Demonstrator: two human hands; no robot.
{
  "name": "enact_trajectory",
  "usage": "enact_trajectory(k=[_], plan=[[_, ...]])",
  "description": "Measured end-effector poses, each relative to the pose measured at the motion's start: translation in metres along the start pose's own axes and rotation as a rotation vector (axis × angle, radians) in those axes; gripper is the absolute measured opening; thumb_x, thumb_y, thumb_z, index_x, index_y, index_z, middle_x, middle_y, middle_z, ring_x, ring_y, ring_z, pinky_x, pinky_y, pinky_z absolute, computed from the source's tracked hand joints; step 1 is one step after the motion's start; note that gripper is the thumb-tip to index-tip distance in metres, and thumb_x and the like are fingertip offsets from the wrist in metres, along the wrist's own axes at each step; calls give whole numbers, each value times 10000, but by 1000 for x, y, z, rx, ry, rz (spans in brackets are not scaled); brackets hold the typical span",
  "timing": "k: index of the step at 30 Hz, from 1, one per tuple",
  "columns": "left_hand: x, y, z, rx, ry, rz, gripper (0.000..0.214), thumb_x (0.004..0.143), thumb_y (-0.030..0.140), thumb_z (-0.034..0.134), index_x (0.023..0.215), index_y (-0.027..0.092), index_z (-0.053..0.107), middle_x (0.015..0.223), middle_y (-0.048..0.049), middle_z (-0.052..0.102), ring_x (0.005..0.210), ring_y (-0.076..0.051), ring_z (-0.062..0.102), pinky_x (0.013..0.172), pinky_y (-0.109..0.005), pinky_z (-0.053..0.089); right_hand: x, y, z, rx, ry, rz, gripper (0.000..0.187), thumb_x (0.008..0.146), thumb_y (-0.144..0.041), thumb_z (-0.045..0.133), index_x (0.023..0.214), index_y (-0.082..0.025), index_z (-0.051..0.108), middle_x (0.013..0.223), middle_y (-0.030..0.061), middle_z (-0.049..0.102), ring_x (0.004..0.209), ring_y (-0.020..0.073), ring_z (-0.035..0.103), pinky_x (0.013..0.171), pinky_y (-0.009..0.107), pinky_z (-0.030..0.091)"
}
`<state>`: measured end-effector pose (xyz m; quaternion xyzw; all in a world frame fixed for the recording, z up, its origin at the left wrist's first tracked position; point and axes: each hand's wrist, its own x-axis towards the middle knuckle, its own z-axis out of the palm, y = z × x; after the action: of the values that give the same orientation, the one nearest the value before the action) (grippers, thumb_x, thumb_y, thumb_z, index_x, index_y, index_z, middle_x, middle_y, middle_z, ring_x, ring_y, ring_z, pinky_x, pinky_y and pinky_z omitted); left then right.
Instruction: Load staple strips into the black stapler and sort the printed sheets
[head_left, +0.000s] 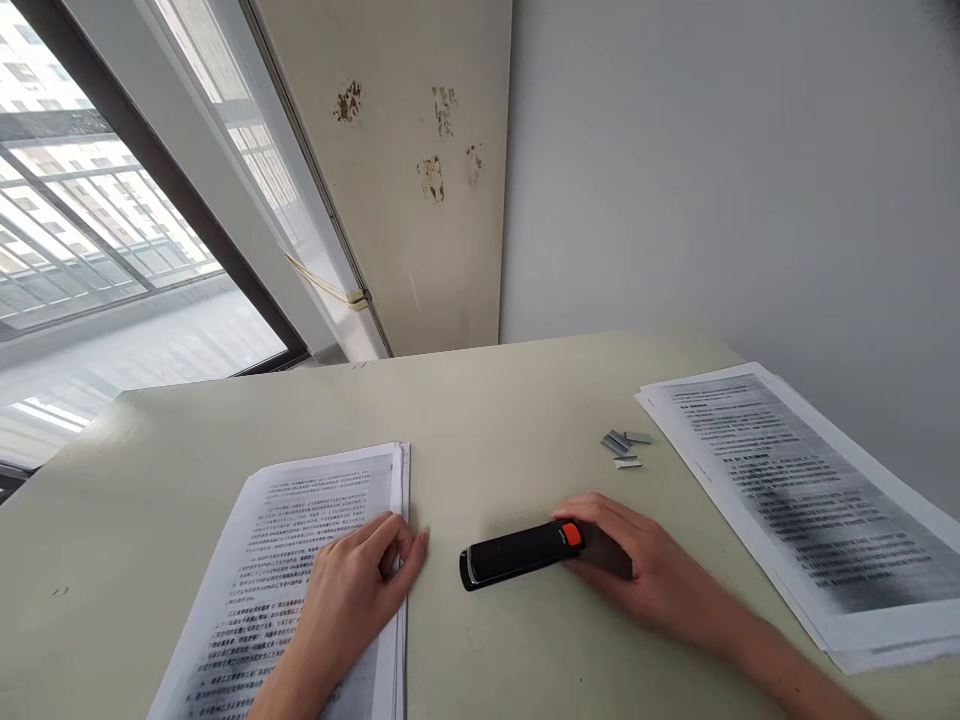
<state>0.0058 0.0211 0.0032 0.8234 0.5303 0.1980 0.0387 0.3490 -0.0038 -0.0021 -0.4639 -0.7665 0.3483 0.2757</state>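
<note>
A black stapler with an orange-red patch at its rear end lies on the table, a little right of the middle. My right hand grips that rear end between thumb and fingers. To the left is a stack of printed sheets, several pages thick. My left hand rests on the right side of this stack, its fingers curled in and its thumb beside the index finger. Nothing shows in its grasp. The front end of the stapler points toward my left hand, with a gap between them.
Several strips of grey staples lie beyond my right hand. Another stack of printed paper sits at the right of the pale table. A grey wall stands behind, and a window is at left.
</note>
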Motion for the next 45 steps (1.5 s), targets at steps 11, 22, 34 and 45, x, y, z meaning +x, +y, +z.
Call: enact_trajectory(k=[11,22,34,45], plan=[[0,1,-1,-7,0,-7,381,1035,382,531,698,222,456,577,72,516,463,-83,426,499,-216,314,0,2,1,29,-16,13,239,1055,-264,588,1287,-318,581,1216,34,689,1057,211,679,930,316,538],[1,2,-1,13,-2,1,379,1042,380,523,707,223,446,582,78,499,466,-81,423,499,-214,323,0,1,1,52,-26,25,227,1060,-253,582,1278,-315,578,1207,33,677,1061,207,661,930,307,515],[0,1,0,1,18,8,382,1037,377,535,697,221,457,569,79,502,452,-80,413,488,-212,318,-1,2,1,69,-35,29,222,1071,-268,577,1283,-334,563,1225,19,665,1069,203,653,935,310,500],[0,2,-1,10,20,2,388,1040,378,522,693,221,449,568,79,498,452,-79,414,490,-213,320,-1,3,1,60,-27,23,188,1073,-301,582,1261,-310,576,1222,41,675,1080,214,662,939,325,517]])
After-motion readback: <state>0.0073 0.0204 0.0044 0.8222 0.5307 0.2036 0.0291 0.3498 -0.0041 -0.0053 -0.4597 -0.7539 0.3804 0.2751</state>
